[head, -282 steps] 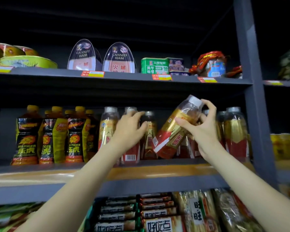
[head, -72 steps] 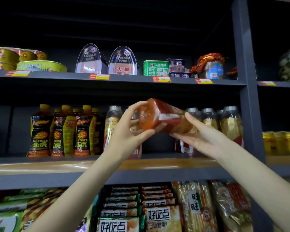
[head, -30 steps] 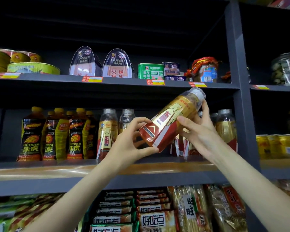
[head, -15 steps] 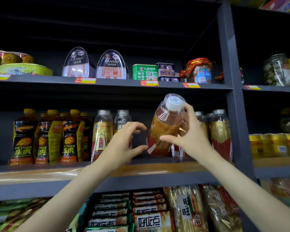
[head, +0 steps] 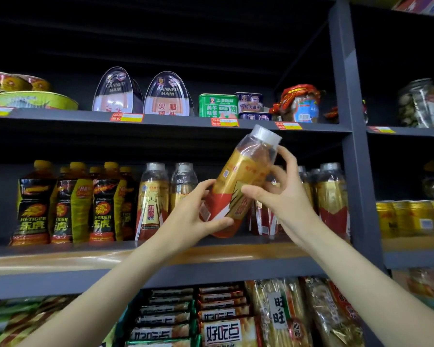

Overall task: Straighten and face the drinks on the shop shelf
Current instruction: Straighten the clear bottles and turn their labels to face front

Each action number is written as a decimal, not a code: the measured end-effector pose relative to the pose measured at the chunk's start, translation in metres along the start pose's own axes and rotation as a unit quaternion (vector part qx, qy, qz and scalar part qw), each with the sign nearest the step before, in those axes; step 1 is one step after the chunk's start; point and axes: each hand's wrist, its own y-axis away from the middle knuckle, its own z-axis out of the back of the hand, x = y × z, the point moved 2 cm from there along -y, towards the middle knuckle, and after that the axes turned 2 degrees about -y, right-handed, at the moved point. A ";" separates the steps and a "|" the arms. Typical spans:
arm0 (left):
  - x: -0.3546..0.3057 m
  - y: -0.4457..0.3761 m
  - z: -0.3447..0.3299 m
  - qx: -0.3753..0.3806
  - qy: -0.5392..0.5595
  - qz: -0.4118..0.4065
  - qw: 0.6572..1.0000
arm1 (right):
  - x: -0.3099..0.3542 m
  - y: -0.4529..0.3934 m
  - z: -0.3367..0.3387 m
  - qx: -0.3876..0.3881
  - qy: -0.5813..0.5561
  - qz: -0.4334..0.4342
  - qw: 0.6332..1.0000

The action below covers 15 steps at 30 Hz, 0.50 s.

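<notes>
A gold-and-red drink bottle [head: 243, 179] with a clear cap hangs tilted in front of the middle shelf [head: 161, 256], its cap up and to the right. My left hand [head: 193, 216] grips its red lower end. My right hand [head: 283, 194] holds its upper body from the right. Two matching bottles [head: 152, 201] stand upright to the left, one with its front label showing. More of them [head: 331, 199] stand to the right, partly hidden by my right hand. A gap in the row lies behind the held bottle.
Black-and-yellow Hi-Tiger bottles [head: 68, 204] stand at the shelf's left. Canned ham and tins [head: 166, 96] fill the shelf above. Snack packs [head: 221, 319] lie below. A grey upright post [head: 353, 146] bounds the bay on the right, with gold cans [head: 411, 216] beyond.
Half a second ago the bottle stood near upright by the shelf with only my right hand on it. Now it is lifted and tilted rightward, and my left hand has gripped its base.
</notes>
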 end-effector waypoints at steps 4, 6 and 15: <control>0.001 -0.001 -0.004 -0.099 -0.177 -0.014 0.979 | -0.015 -0.004 -0.014 -0.050 -0.088 -0.079 0.992; 0.005 -0.002 -0.004 -0.066 -0.183 -0.025 0.981 | -0.018 -0.008 -0.014 -0.077 -0.038 -0.070 0.994; 0.032 -0.010 0.025 0.017 -0.256 0.001 0.966 | -0.042 -0.043 -0.010 -0.008 0.265 -0.090 0.960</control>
